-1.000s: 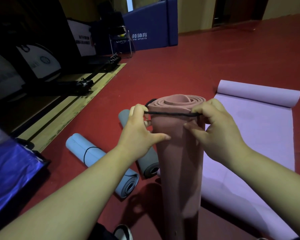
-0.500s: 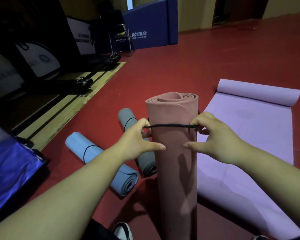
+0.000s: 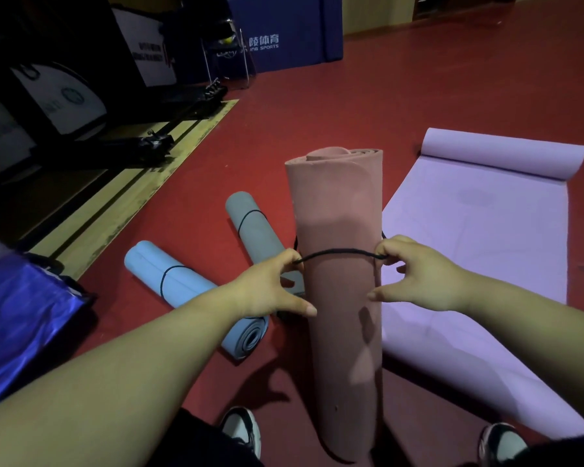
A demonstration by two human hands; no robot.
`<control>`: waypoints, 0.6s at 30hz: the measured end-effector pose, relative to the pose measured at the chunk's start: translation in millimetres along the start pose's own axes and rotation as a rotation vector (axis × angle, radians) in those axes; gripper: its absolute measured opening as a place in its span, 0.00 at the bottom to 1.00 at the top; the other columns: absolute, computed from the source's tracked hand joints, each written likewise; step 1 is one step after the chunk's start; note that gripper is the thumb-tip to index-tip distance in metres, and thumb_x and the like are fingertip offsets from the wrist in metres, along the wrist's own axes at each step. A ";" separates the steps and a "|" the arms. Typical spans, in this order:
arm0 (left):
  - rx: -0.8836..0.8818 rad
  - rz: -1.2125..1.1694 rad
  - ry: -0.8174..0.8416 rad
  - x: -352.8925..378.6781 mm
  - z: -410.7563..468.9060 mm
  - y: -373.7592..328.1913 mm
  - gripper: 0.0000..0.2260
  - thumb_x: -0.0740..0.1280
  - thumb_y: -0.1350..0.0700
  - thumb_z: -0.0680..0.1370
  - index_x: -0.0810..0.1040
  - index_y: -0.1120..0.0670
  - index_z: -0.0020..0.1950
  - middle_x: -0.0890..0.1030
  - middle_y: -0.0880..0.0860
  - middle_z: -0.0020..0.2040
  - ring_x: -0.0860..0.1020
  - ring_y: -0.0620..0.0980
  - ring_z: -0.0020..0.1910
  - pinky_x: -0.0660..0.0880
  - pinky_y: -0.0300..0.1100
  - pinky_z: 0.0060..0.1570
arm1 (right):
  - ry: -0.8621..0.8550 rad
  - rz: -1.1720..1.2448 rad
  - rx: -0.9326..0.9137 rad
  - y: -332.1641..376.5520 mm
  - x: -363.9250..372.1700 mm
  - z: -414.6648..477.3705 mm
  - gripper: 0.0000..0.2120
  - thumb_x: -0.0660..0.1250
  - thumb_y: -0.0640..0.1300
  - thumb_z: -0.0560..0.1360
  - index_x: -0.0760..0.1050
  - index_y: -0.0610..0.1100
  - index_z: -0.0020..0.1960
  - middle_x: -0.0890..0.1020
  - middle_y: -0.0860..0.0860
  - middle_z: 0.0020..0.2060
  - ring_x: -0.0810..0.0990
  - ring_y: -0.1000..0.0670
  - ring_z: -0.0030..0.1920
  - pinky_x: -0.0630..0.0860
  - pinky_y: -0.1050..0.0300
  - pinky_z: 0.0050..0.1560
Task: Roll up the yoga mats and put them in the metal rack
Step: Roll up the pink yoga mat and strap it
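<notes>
Half-unrolled purple mat flat on the red floor at right, unmoved. Rolled pink mat upright on end at centre. Light-blue rolled mat and grey rolled mat lying to its left, each banded. Left hand and right hand lower than half a second ago, curled fingers pinching either side of the black elastic loop, thumbs stretched toward the roll. Loop now well below the rim. Four mats, three bands, two hands.
</notes>
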State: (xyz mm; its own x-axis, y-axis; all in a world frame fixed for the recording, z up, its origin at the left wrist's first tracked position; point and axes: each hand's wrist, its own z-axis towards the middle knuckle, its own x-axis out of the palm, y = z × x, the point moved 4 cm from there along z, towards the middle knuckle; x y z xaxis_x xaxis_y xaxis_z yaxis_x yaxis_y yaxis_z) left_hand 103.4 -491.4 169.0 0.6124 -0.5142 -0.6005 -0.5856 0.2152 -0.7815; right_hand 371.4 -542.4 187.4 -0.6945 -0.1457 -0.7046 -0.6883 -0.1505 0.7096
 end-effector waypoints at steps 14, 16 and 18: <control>-0.105 0.212 0.251 53.8 -15.8 51.3 0.35 0.81 0.38 0.56 0.75 0.47 0.58 0.79 0.44 0.54 0.78 0.45 0.54 0.76 0.47 0.61 | 0.281 -0.026 0.171 -56.3 52.1 -34.8 0.22 0.81 0.45 0.66 0.71 0.55 0.49 0.69 0.61 0.57 0.70 0.61 0.58 0.65 0.73 0.51; -0.138 0.278 0.299 56.9 -19.0 56.8 0.32 0.83 0.39 0.59 0.73 0.45 0.56 0.78 0.40 0.52 0.77 0.40 0.50 0.75 0.40 0.57 | 0.337 -0.065 0.178 -60.0 56.4 -38.7 0.23 0.82 0.46 0.65 0.69 0.55 0.49 0.70 0.61 0.57 0.69 0.66 0.56 0.65 0.75 0.47; -0.148 0.295 0.287 56.6 -18.8 60.7 0.29 0.84 0.43 0.61 0.72 0.45 0.55 0.76 0.38 0.50 0.75 0.39 0.45 0.72 0.35 0.49 | 0.366 -0.088 0.176 -62.0 58.8 -41.5 0.24 0.82 0.45 0.65 0.68 0.54 0.49 0.72 0.60 0.56 0.70 0.64 0.56 0.65 0.75 0.46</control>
State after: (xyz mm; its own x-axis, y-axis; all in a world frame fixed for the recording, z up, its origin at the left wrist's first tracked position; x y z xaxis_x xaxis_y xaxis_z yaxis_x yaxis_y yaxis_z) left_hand 92.5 -523.1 90.7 0.2471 -0.6625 -0.7071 -0.7959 0.2774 -0.5381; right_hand 381.9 -582.2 101.9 -0.5332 -0.4826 -0.6949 -0.7888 -0.0132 0.6145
